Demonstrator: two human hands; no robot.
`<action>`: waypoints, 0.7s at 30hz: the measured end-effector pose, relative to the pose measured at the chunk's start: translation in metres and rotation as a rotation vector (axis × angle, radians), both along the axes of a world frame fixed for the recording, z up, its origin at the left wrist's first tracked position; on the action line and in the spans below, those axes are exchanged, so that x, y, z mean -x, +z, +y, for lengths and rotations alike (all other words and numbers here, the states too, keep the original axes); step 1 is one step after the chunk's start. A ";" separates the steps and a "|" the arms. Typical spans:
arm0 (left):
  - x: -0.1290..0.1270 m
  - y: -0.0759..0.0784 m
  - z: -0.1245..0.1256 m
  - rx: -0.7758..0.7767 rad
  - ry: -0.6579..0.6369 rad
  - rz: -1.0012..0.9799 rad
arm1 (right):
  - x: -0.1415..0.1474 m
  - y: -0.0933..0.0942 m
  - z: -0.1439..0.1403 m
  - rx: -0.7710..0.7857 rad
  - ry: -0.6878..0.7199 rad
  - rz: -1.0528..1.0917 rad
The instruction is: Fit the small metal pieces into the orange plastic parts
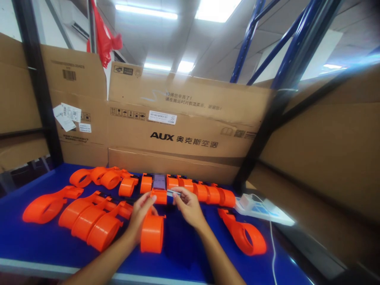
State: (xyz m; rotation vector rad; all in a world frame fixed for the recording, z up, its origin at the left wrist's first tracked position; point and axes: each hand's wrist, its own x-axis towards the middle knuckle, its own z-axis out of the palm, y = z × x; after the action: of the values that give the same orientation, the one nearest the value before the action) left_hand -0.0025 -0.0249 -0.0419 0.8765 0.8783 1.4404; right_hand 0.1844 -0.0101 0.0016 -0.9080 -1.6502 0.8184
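Orange ring part (152,231), lower centre of frame, held upright on edge; small silver pin (173,192) horizontal just above it.

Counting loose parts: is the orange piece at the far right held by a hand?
No, that orange piece lies alone on the blue table, away from both hands.

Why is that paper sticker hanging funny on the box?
The white paper label on the cardboard box at the back left is peeling and crooked, its corners lifting. Elsewhere, the orange plastic rings on the blue table look undamaged.
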 end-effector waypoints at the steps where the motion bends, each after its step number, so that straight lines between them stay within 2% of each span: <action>1: 0.000 0.000 0.000 -0.002 0.002 0.004 | 0.000 -0.001 0.000 0.005 0.001 -0.001; 17: 0.001 0.012 -0.008 -0.083 -0.040 0.072 | 0.008 -0.007 -0.001 -0.015 0.035 0.007; 21: 0.000 0.014 -0.008 -0.078 -0.017 0.043 | 0.008 -0.006 0.000 -0.020 0.002 0.019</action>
State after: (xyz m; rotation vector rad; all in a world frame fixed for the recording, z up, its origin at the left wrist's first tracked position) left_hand -0.0028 -0.0325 -0.0280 0.9740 0.8492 1.4534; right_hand 0.1768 -0.0098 -0.0042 -0.8823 -1.6400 0.8086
